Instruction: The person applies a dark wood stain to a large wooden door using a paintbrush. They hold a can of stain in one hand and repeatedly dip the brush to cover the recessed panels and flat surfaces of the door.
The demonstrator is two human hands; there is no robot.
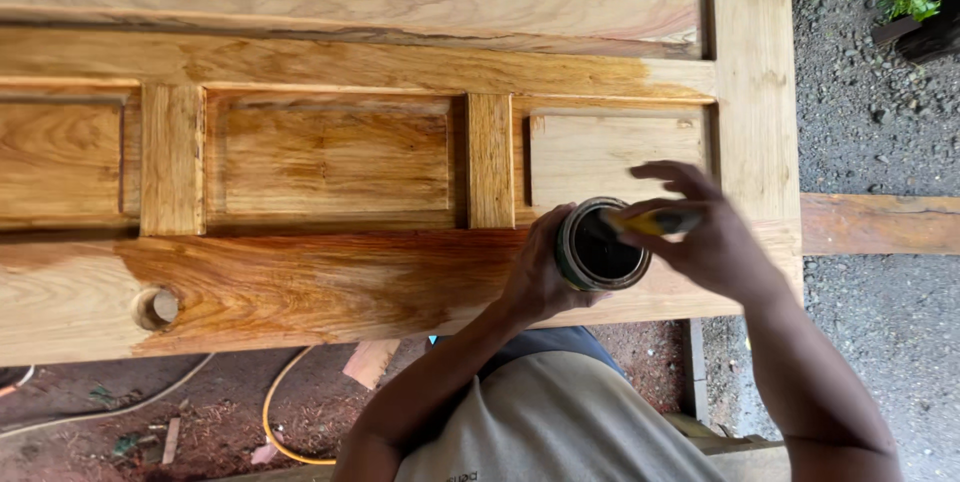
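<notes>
Gripping a small round tin (603, 244) of dark liquid from its left side, left hand (540, 272) curled around the wall, forearm rising from the lower middle. Dipping a yellow-handled brush (650, 222) into the tin's open mouth, right hand (715, 237) closed on the handle, index finger lifted and stretched out, wrist bent, forearm coming up from the lower right. Held over the near edge of the wooden door (330, 157), toward its right end, beside the unstained pale panel (600, 157). Lying on the dirt below, a yellow hose (275, 412).
</notes>
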